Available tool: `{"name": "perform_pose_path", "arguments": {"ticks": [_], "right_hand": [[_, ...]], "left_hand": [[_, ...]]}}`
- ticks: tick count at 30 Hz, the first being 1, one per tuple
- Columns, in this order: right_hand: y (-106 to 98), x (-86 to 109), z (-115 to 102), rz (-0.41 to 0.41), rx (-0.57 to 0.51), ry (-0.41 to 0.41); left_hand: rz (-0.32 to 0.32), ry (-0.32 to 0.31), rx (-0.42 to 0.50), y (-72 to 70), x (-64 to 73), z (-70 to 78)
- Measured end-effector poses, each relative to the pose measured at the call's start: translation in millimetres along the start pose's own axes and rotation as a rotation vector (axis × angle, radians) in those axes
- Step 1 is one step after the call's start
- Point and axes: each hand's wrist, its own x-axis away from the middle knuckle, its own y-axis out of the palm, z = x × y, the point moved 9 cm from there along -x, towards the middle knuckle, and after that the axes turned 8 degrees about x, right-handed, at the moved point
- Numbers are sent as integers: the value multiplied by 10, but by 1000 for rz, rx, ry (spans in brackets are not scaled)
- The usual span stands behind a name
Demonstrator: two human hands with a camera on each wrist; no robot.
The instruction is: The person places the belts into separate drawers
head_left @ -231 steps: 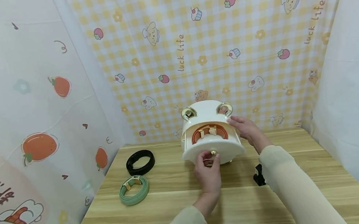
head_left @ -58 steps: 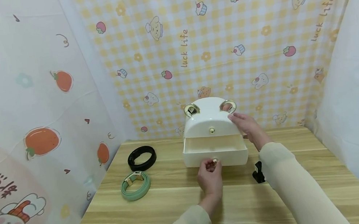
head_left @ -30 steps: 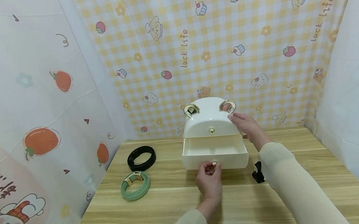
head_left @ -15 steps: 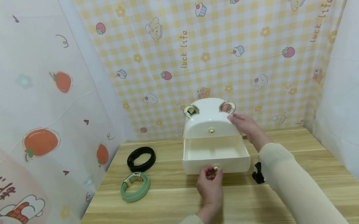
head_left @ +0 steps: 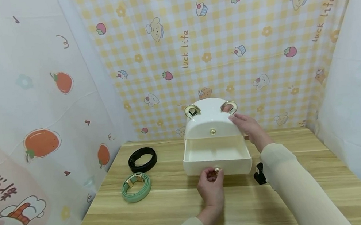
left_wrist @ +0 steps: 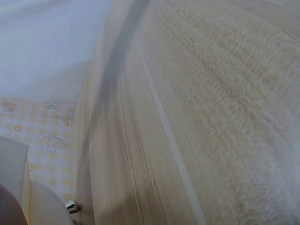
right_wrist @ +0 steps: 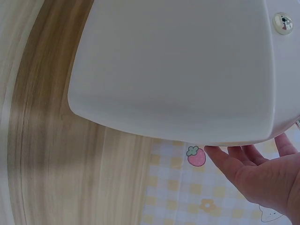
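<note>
A white frog-shaped drawer box (head_left: 211, 107) with two gold-ringed eyes stands at the back of the table. Its lower drawer (head_left: 235, 166) is pulled out, with nothing visible inside; the upper drawer (head_left: 197, 131) is pushed in. My left hand (head_left: 211, 190) pinches the lower drawer's gold knob (head_left: 217, 170) between thumb and fingers. Against the box's right side rests my right hand (head_left: 249, 129), thumb near the right eye. In the right wrist view its fingers (right_wrist: 229, 164) lie along the box's side, and the pale drawer (right_wrist: 173, 70) fills much of the picture.
To the left on the wooden table (head_left: 165, 216) lie a coiled black belt (head_left: 152, 159) and a coiled green belt (head_left: 136, 196) with a gold buckle. A small black object (head_left: 259, 174) shows beside the right cuff. Printed cloths (head_left: 209, 43) hang behind and at the sides.
Earlier, the upper drawer stood out with an orange belt inside; it is now pushed in. My left hand moved to the lower knob and drew that drawer outward. The right hand stayed on the box.
</note>
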Motion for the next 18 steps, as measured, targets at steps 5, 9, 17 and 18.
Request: {"name": "perform_pose_path", "arguments": {"ticks": [5,9,17,18], "right_hand": [[5,-1,-3,-2,-5,2],[6,3,-2,2,-1,7],[6,-4,1,6,0,8],[8,-2,0,4,-1,7]], "left_hand": [[-6,-5,4,13,-8,-5],[-1,-6,-3,21,-18,-8],[-6,-10,-9,27,-20,-22],[-6,-10,-10,26,-18,-17]]}}
